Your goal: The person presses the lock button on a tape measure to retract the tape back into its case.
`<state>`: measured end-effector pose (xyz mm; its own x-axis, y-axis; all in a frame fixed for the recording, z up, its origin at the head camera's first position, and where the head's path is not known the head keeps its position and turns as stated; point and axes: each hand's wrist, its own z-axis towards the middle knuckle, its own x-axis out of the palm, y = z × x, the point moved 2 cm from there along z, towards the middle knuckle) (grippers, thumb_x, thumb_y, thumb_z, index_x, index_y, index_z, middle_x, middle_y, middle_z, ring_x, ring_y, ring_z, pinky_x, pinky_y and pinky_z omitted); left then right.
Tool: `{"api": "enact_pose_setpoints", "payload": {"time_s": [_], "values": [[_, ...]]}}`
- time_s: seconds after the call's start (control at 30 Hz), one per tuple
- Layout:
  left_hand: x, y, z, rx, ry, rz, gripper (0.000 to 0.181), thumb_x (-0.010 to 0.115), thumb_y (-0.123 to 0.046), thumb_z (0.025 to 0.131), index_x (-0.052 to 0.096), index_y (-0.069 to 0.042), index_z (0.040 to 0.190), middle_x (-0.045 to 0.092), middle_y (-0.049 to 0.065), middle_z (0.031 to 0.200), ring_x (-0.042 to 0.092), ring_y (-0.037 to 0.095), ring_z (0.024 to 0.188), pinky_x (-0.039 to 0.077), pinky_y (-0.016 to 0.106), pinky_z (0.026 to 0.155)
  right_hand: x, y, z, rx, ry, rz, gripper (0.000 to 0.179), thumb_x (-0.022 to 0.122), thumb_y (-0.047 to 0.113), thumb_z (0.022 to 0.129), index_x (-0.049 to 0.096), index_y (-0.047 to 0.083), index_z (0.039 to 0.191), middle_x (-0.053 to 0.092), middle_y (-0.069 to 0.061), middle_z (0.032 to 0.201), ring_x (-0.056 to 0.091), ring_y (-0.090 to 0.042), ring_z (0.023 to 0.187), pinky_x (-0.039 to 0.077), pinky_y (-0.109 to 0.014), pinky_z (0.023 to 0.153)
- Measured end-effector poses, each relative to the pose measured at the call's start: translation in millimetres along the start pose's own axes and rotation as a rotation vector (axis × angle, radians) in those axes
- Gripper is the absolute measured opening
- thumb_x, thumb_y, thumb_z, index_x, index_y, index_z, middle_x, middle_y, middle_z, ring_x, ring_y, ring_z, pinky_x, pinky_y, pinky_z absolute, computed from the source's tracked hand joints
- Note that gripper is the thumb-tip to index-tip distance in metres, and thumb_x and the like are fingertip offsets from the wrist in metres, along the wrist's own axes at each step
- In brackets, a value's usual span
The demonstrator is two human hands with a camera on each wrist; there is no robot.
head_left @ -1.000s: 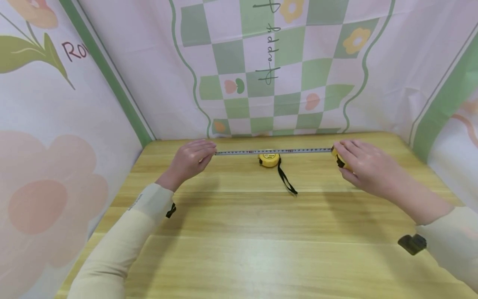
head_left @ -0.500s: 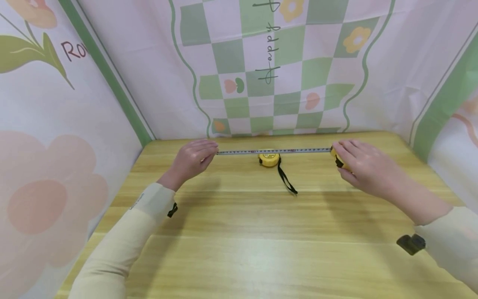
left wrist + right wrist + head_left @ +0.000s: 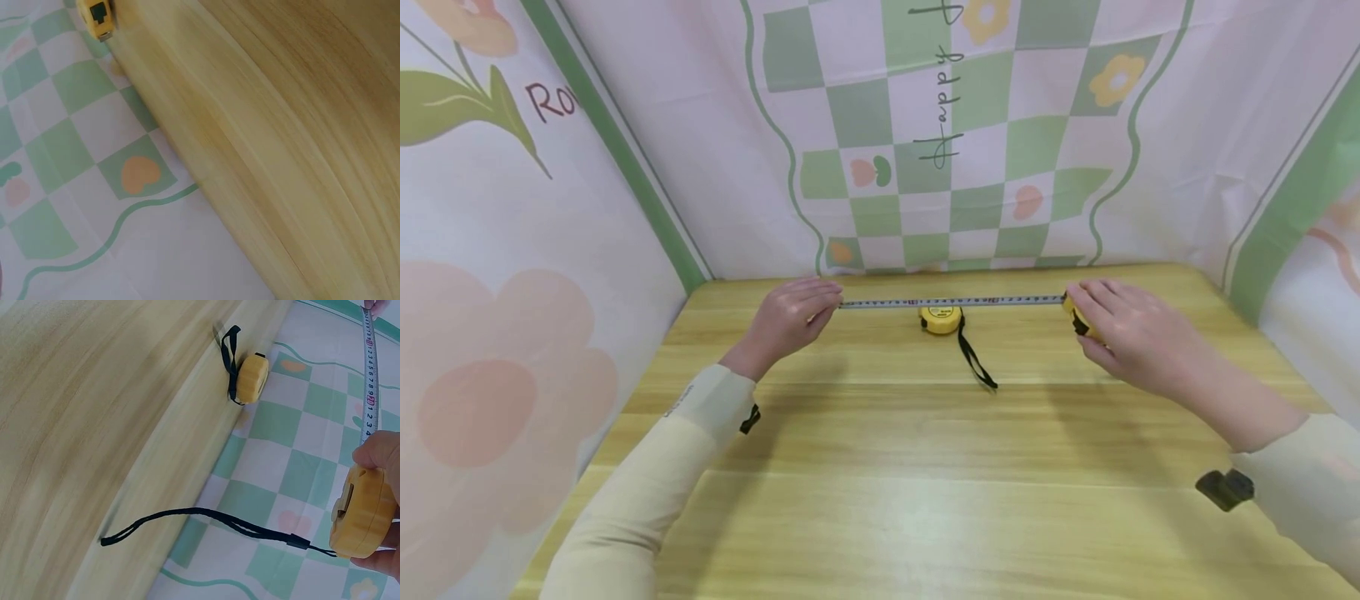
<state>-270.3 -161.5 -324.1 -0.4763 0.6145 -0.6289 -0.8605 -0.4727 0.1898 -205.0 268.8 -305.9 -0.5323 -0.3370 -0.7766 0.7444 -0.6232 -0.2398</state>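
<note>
In the head view my left hand (image 3: 793, 319) pinches the free end of a tape measure's blade (image 3: 955, 303). The blade runs straight across to my right hand (image 3: 1138, 337), which grips the yellow case. The right wrist view shows this held tape measure (image 3: 359, 515) between thumb and fingers, its black wrist strap (image 3: 212, 515) hanging loose. A second yellow tape measure (image 3: 941, 322) lies on the table under the stretched blade, its own black strap (image 3: 976, 358) trailing towards me. That second one also appears in the left wrist view (image 3: 97, 19), metal hook at its mouth.
The wood-grain table (image 3: 880, 467) ends at a back wall hung with green-and-white checked cloth (image 3: 925, 167). A flower-print cloth (image 3: 490, 333) covers the left side, and another cloth with a green band (image 3: 1292, 208) hangs at the right.
My left hand has shifted slightly to the right with the blade's end, and the stretch of blade between the hands is shorter. My right hand has barely moved.
</note>
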Motion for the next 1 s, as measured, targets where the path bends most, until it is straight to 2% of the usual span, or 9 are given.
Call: {"api": "enact_pose_setpoints", "payload": {"time_s": [0.47,1.0], "values": [[3.4,-2.7,4.4,0.010,-0.007,-0.028,0.014,0.071,0.003,0.082,0.075,0.001,0.096,0.072,0.015,0.100,0.070,0.029,0.093,0.057,0.043,0.087,-0.4,4.4,2.9,-0.010,-0.005,-0.002,0.074,0.023,0.046,0.104,0.056,-0.018,0.119,0.061,-0.036,0.108,0.059,-0.052,0.095,0.051,-0.064,0.076],[10.4,-2.9,4.9,0.017,-0.016,-0.024,0.015,0.074,0.002,0.080,0.075,0.000,0.095,0.073,0.013,0.100,0.070,0.028,0.093,0.056,0.044,0.088,2.7,7.6,2.4,-0.004,0.005,0.004,0.074,0.021,0.046,0.104,0.055,-0.018,0.119,0.061,-0.035,0.108,0.058,-0.051,0.096,0.051,-0.064,0.077]]}}
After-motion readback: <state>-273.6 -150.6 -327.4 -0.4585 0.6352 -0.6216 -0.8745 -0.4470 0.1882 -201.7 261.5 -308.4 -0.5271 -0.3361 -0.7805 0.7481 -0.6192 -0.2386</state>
